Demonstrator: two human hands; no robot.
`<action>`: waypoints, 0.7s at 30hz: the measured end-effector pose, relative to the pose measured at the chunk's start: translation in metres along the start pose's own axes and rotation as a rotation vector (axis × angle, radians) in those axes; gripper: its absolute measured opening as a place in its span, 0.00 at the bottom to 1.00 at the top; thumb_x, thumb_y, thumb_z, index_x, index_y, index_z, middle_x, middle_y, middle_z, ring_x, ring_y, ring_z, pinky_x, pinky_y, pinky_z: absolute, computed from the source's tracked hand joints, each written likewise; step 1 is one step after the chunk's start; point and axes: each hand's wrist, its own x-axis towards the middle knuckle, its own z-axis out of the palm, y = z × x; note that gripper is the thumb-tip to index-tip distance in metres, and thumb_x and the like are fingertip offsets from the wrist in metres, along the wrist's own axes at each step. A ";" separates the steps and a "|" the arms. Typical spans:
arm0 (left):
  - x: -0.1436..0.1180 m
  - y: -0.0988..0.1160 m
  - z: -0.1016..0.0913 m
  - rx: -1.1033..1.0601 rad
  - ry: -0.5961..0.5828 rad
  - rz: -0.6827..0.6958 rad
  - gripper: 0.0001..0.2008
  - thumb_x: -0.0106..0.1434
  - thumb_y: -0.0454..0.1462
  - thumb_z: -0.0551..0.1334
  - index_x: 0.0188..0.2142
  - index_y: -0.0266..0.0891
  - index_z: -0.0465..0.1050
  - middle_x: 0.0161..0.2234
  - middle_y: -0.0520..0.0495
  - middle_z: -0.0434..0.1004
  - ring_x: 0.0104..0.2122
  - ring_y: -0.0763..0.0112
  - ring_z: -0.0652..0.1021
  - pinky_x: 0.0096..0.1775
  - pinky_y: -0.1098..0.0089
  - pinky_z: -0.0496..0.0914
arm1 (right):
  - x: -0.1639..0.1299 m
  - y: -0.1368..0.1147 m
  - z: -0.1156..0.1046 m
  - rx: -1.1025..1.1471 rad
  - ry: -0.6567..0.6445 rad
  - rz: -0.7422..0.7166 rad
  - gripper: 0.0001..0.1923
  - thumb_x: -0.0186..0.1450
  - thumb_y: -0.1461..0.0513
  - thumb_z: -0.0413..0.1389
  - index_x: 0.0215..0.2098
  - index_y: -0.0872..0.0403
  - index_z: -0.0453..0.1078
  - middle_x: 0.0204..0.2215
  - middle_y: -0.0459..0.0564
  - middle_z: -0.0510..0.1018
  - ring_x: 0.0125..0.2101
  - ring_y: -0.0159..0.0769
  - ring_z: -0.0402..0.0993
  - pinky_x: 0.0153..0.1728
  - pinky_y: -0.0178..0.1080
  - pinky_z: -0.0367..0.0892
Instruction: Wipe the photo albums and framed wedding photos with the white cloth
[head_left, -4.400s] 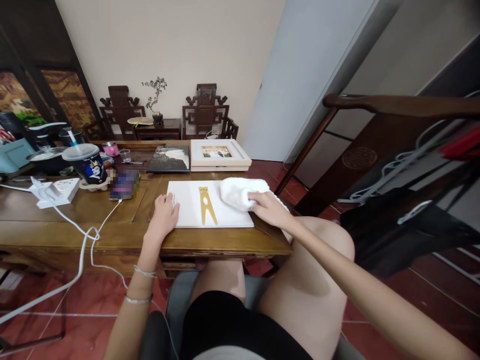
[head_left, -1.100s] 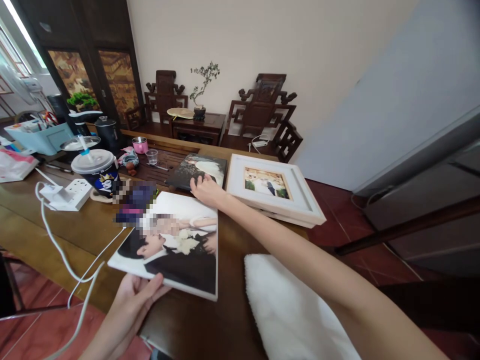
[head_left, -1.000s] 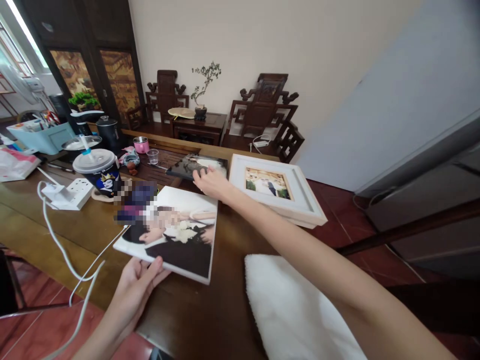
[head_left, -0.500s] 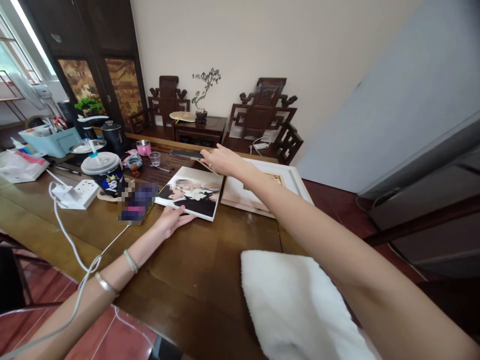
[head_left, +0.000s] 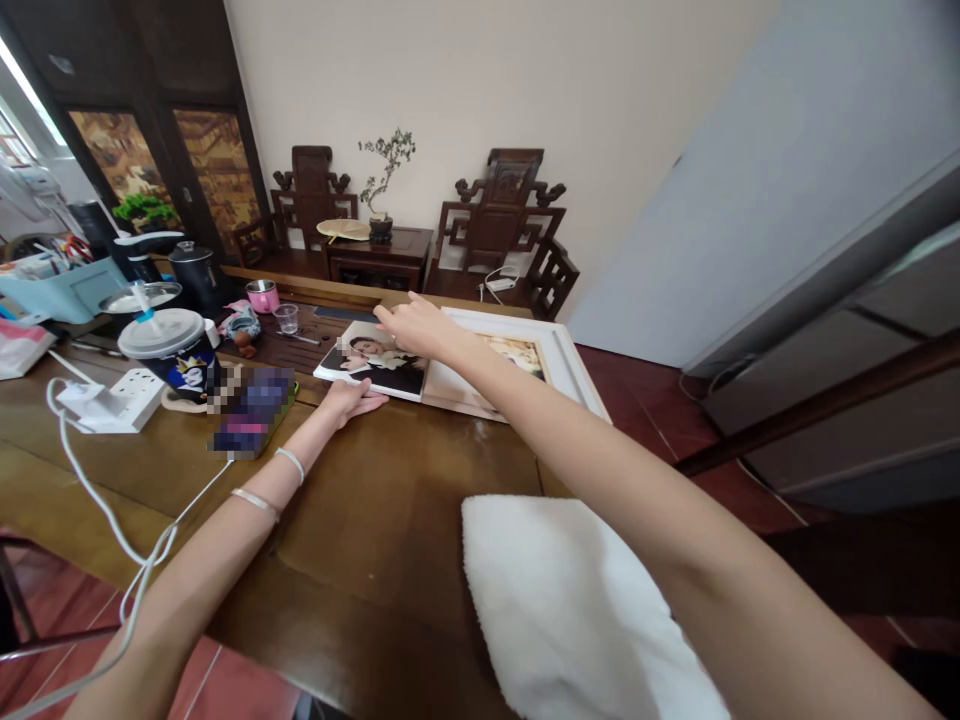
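Note:
A wedding photo print lies flat on the wooden table, pushed against the white picture frame. My left hand rests flat on the table, fingers stretched out and touching the print's near edge. My right hand reaches over the print's far edge and grips a thin dark photo panel, seen edge-on just above the table. A white fluffy cloth lies near me under my right forearm.
On the left stand a lidded drink cup, a white power strip with its cable, and a phone. A pink cup, a small glass and a kettle sit farther back. Carved chairs line the wall.
The print went from lying back-up under the cloth to face-up, then slid away to the far side of the table. My right hand lifted the dark panel from that spot.

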 end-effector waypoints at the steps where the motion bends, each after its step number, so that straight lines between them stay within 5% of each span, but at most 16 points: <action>1: 0.000 0.000 0.000 0.023 0.000 0.001 0.08 0.69 0.29 0.58 0.36 0.24 0.74 0.22 0.37 0.79 0.24 0.69 0.82 0.32 0.76 0.77 | 0.000 -0.001 0.001 0.005 -0.001 0.001 0.20 0.75 0.61 0.37 0.55 0.65 0.62 0.41 0.66 0.80 0.44 0.48 0.77 0.52 0.49 0.55; 8: -0.008 0.025 -0.011 0.168 0.024 0.019 0.09 0.60 0.36 0.69 0.34 0.31 0.75 0.18 0.44 0.77 0.20 0.69 0.79 0.25 0.76 0.71 | -0.002 -0.011 0.002 0.048 -0.028 0.021 0.19 0.75 0.62 0.40 0.56 0.65 0.62 0.44 0.65 0.80 0.45 0.50 0.77 0.54 0.51 0.54; 11: -0.008 0.049 -0.006 -0.054 -0.181 0.197 0.15 0.59 0.43 0.70 0.38 0.33 0.74 0.31 0.39 0.82 0.31 0.64 0.83 0.35 0.72 0.75 | -0.004 -0.014 0.000 0.052 -0.028 0.026 0.18 0.74 0.63 0.41 0.56 0.66 0.62 0.43 0.65 0.80 0.45 0.50 0.77 0.55 0.53 0.53; 14: -0.002 0.066 0.006 -0.302 -0.217 0.158 0.17 0.62 0.47 0.66 0.39 0.33 0.71 0.31 0.39 0.79 0.33 0.61 0.82 0.43 0.64 0.77 | -0.005 -0.018 0.000 0.051 -0.029 0.016 0.17 0.73 0.65 0.42 0.55 0.66 0.63 0.45 0.66 0.79 0.46 0.50 0.77 0.57 0.54 0.52; 18: 0.012 0.071 0.022 -0.413 -0.137 0.117 0.06 0.66 0.34 0.60 0.40 0.32 0.70 0.25 0.47 0.75 0.24 0.70 0.77 0.36 0.69 0.77 | -0.005 -0.022 0.002 0.098 -0.051 0.030 0.18 0.73 0.66 0.43 0.57 0.66 0.62 0.46 0.65 0.79 0.48 0.47 0.76 0.59 0.54 0.51; 21: 0.020 0.069 0.025 -0.431 -0.106 0.114 0.08 0.60 0.26 0.57 0.39 0.32 0.71 0.24 0.47 0.75 0.24 0.70 0.77 0.32 0.71 0.76 | -0.020 -0.017 -0.001 0.240 -0.031 0.105 0.18 0.73 0.63 0.45 0.58 0.62 0.63 0.48 0.63 0.79 0.48 0.46 0.75 0.54 0.50 0.58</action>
